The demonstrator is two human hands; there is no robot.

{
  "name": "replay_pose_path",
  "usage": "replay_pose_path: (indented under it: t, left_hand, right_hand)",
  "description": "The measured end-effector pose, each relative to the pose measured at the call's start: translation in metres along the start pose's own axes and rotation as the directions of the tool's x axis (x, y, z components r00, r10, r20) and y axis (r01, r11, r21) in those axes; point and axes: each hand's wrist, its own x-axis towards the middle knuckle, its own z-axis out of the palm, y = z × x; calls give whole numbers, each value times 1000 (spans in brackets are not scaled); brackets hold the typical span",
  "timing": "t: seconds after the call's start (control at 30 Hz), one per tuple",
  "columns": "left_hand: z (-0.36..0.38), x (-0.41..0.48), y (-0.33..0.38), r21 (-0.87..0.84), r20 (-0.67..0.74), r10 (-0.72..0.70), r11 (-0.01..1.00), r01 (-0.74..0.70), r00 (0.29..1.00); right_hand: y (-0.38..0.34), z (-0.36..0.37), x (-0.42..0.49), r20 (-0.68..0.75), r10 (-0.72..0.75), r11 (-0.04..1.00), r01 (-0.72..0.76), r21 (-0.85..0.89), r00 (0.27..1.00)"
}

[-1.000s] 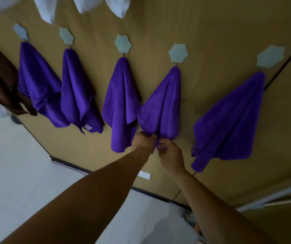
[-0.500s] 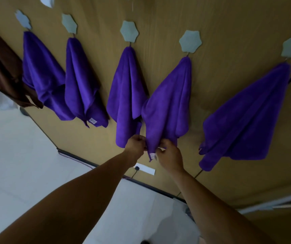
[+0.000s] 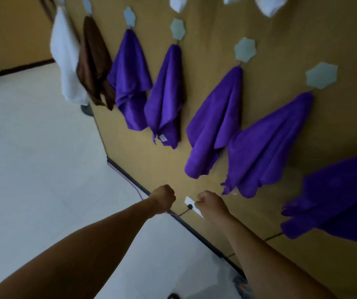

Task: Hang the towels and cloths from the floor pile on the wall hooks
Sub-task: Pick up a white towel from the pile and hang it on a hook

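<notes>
On the wall [image 3: 281, 39] the purple cloth [image 3: 259, 152] we were straightening now hangs free from its hook [image 3: 321, 76], and our left hand [image 3: 163, 198] and right hand [image 3: 211, 203] have let go, curled into empty fists below it, so this one seems done.

Plush matt purple cloths [image 3: 259, 152] hang on a smooth wood-grain wall [image 3: 302, 39].

purple cloths [image 3: 214, 124] draped on hooks [image 3: 245, 49] (wall-mounted)
</notes>
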Motion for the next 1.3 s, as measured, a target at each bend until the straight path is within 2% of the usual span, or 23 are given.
replay_pose_path:
  t: [0.07,0.17,0.3,0.5,0.6,0.8,0.97,1.03,1.13,1.3]
  left_hand:
    - [-27,-18,-33,51,-104,-19,998,25,994]
    - [-75,-57,-92,85,-183,-88,991,104,979]
    - [-136,-125,-181,44,-283,-225,968,247,932]
    - [-202,-239,-317,-104,-404,-414,907,408,816]
    - [-217,-286,-375,-189,-434,-518,853,487,737]
    - [-217,-352,-467,-386,-385,-722,692,610,575]
    - [-202,-374,-525,-514,-282,-859,511,689,427]
    - [-190,-369,-552,-563,-222,-899,435,703,378]
    - [-164,-357,-588,-606,-180,-924,374,702,337]
    - [-85,-323,-674,-672,-84,-965,238,701,248]
  right_hand:
    - [-34,15,-3,47,-78,995,81,-63,996]
    - [-90,46,-14,128,-174,973,191,-129,976]
    - [-175,106,-43,244,-289,923,337,-186,926]
    - [-303,235,-113,454,-457,768,597,-231,765]
    - [-347,296,-145,554,-493,690,690,-219,670]
    - [-399,397,-170,733,-454,576,794,-192,507]
    - [-426,482,-162,844,-393,487,861,-146,366]
    - [-428,523,-154,873,-360,457,878,-142,328]
    - [-413,573,-143,897,-329,410,901,-145,294]
    - [-351,684,-122,936,-235,341,924,-172,261]
